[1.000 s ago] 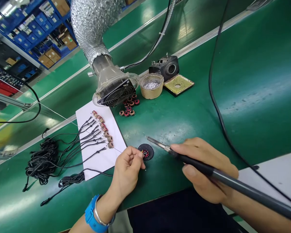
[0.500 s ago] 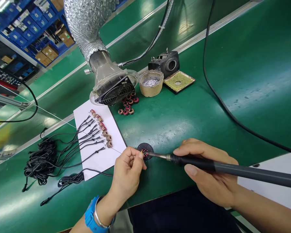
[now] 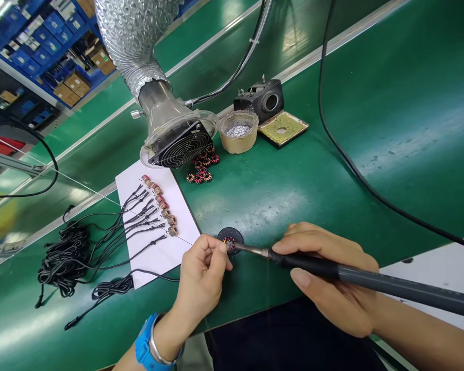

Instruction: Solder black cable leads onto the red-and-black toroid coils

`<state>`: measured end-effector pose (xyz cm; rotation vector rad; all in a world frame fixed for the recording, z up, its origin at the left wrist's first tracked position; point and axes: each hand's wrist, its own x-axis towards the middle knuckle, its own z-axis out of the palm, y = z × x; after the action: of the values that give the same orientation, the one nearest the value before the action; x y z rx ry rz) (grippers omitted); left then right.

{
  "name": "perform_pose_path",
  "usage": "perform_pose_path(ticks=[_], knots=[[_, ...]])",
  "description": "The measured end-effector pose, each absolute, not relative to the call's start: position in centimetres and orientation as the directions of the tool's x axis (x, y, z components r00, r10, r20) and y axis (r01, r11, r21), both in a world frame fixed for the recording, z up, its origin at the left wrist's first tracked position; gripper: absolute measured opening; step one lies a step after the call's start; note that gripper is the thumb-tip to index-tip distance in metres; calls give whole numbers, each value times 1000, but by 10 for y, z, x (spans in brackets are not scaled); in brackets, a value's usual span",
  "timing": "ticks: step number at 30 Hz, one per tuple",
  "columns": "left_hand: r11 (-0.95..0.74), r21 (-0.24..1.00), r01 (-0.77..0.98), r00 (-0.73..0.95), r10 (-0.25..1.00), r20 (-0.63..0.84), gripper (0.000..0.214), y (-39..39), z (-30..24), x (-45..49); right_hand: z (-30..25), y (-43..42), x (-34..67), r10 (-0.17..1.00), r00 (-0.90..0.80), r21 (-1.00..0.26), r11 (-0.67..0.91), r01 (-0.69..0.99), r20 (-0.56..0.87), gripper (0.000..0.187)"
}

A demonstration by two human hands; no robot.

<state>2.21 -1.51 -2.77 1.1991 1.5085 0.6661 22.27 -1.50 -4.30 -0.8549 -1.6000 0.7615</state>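
Observation:
My right hand (image 3: 328,273) is closed round a dark soldering iron (image 3: 371,282). Its metal tip touches a small red-and-black coil (image 3: 229,242) that lies on a round black pad (image 3: 235,235) near the table's front edge. My left hand (image 3: 203,273), wearing a blue wristband, is pinched shut on a thin solder wire (image 3: 100,191) right beside the coil. The wire runs off to the far left. A white sheet (image 3: 166,252) to the left carries a row of wound coils (image 3: 162,205) with black leads (image 3: 139,221).
A fume-extractor fan (image 3: 181,147) on a silver hose hangs over a heap of small coils (image 3: 201,170). Behind stand a solder pot (image 3: 237,134), an iron stand (image 3: 261,100) and a sponge tray (image 3: 282,126). Black cables (image 3: 64,255) lie bundled at left. A black cord (image 3: 355,170) crosses the green table (image 3: 371,103).
The iron swung down and left, from hovering right of the pad to touching the coil. My left hand stayed pinched beside the pad. The camera shifted slightly.

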Motion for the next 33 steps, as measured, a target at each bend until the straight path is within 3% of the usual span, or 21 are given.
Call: perform_pose_path(ticks=[6, 25, 33], knots=[[348, 872, 345, 39, 923, -384, 30, -14, -29, 21, -43, -16, 221, 848, -46, -845, 529, 79, 527, 24], [290, 863, 413, 44, 941, -337, 28, -17, -28, 20, -41, -15, 222, 857, -51, -852, 516, 94, 513, 20], [242, 859, 451, 58, 952, -299, 29, -18, -32, 15, -34, 2, 233, 802, -43, -790, 595, 147, 596, 24]])
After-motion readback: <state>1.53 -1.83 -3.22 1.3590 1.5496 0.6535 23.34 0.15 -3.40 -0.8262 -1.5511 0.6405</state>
